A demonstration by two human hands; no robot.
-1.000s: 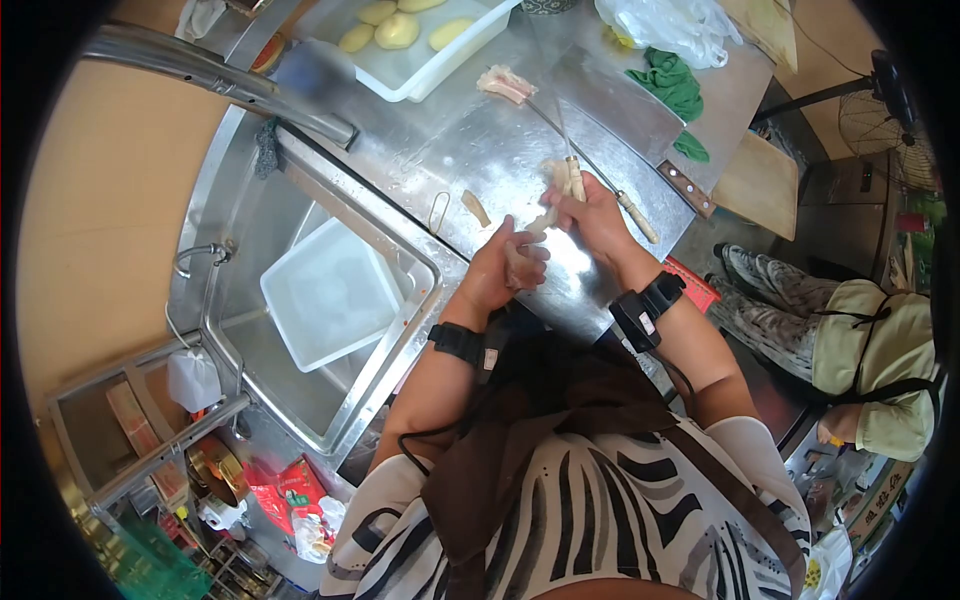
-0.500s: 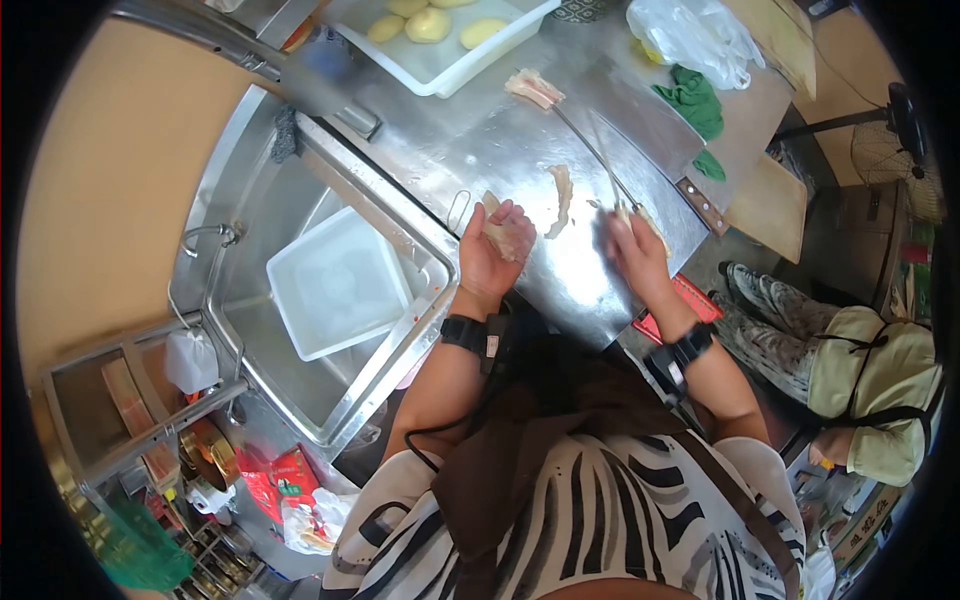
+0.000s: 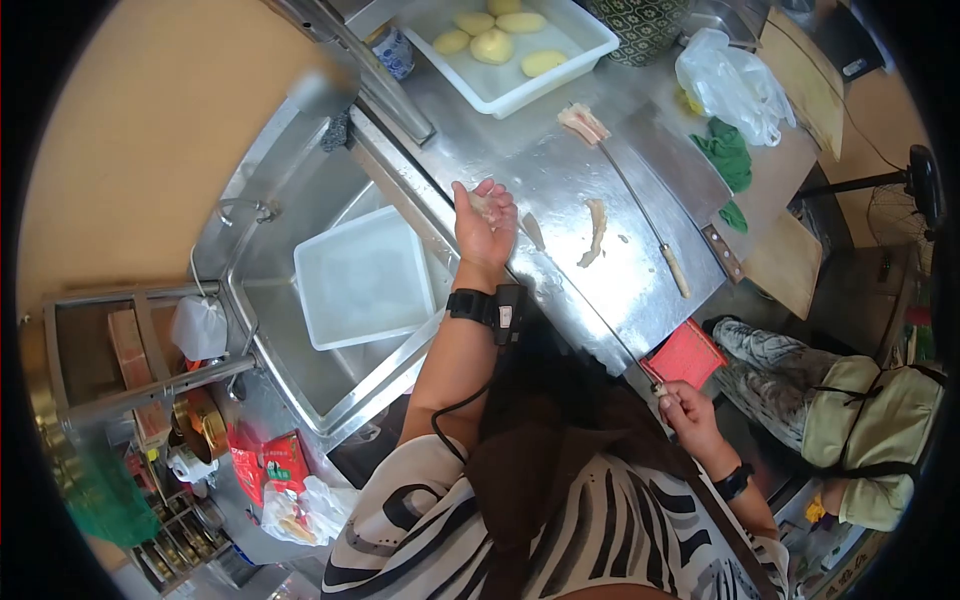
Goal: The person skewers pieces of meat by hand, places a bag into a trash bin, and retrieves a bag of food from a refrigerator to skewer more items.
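Observation:
My left hand (image 3: 485,225) is palm up by the sink's edge, fingers curled around a pale piece of meat (image 3: 484,208). Low at the right, my right hand (image 3: 692,418) pinches the end of a thin metal skewer (image 3: 600,318). The skewer slants up across the counter corner towards a small pale strip (image 3: 533,231); whether they touch is unclear. Another skewer (image 3: 632,190) with a wooden handle lies on the metal counter, meat (image 3: 582,124) threaded on its far end. Between the two skewers rests a curled pale strip (image 3: 595,232).
A white tray of peeled potatoes (image 3: 490,105) stands at the counter's back. The sink (image 3: 255,300) at left holds a white tub (image 3: 365,280). A plastic bag (image 3: 730,85) and green cloth (image 3: 727,155) lie at right. A person (image 3: 860,430) is at far right.
My right hand has moved from the counter down towards my body, drawing one skewer with it. The wooden-handled skewer lies released. My left fingers have curled more, and the view has shifted.

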